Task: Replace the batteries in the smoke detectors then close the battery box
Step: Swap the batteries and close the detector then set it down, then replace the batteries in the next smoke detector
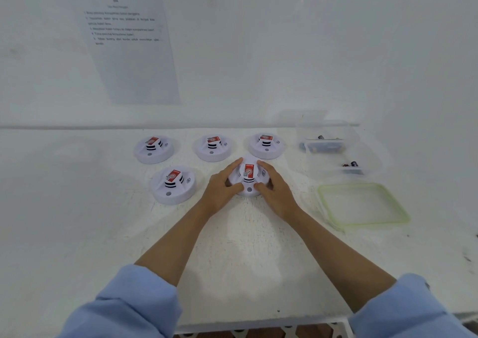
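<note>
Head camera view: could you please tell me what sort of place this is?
Probably a plain workstation: a white table against a white wall, a printed instruction sheet taped up, and five smoke detectors laid out.

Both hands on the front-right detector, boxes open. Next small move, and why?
Probably lift and flip that smoke detector: left hand and right hand grip its rim, it sits face-up on the table, so no battery compartment shows. The lid is off.
</note>
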